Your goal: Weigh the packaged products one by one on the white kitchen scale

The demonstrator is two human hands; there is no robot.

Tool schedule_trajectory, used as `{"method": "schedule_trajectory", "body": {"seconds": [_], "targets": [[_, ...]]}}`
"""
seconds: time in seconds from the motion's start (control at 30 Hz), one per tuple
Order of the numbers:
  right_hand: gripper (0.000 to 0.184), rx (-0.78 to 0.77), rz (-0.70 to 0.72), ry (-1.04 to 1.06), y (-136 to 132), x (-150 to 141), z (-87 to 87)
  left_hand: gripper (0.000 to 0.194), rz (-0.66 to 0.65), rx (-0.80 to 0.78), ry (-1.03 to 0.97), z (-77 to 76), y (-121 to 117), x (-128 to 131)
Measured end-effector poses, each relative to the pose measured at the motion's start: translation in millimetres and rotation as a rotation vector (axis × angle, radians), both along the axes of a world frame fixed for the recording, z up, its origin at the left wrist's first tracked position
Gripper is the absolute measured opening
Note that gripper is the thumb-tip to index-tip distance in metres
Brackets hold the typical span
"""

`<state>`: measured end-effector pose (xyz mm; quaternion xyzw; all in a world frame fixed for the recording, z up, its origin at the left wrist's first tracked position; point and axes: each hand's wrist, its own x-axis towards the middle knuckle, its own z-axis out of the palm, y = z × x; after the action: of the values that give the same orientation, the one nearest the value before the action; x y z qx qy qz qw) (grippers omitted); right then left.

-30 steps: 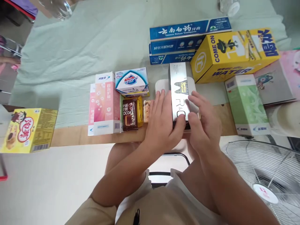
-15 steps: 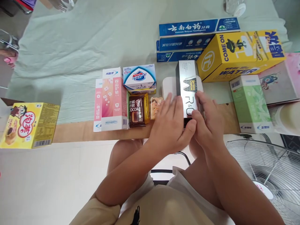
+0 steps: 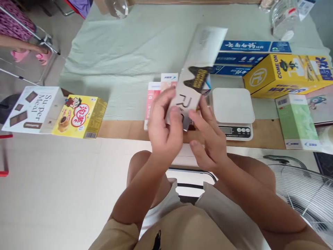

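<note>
A silver bamboo charcoal box [image 3: 201, 52] is raised and tilted in front of me, its top leaning right. My left hand [image 3: 166, 125] grips its lower left side, thumb across the front. My right hand [image 3: 212, 139] is at the box's lower right edge, fingertips against it, thumb apart and fingers spread. Just right of the hands is a white kitchen scale [image 3: 232, 107] with a bare platform; its display and buttons face me. Partly hidden behind my left hand stands a pink and white box [image 3: 154, 92]. The small packs behind the hands are mostly covered.
Blue toothpaste boxes [image 3: 241, 58], a yellow water box [image 3: 288, 74] and a green box [image 3: 296, 121] stand on the right. Leftward are a yellow snack box [image 3: 80, 118] and a white Super Meal box [image 3: 33, 109]. A wire fan [image 3: 307, 194] is below right. Another person's feet [image 3: 31, 55] show upper left.
The silver box has come up off the scale and moved left, now tilted in my left hand. My right thumb is away from it. The view has swung left.
</note>
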<state>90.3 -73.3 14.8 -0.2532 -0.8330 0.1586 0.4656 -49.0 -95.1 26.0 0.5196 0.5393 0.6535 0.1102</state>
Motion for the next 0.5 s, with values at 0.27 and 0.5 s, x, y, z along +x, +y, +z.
{"method": "schedule_trajectory", "body": {"seconds": [0.27, 0.5], "targets": [[0.057, -0.088, -0.033, -0.122, -13, -33, -16.4, 0.064, 0.152, -0.207, -0.126, -40.0, -26, -100], [0.052, -0.227, -0.133, -0.178, 1, -36, -21.8, 0.047, -0.048, -0.525, 0.139, -38.4, -31, -107]]}}
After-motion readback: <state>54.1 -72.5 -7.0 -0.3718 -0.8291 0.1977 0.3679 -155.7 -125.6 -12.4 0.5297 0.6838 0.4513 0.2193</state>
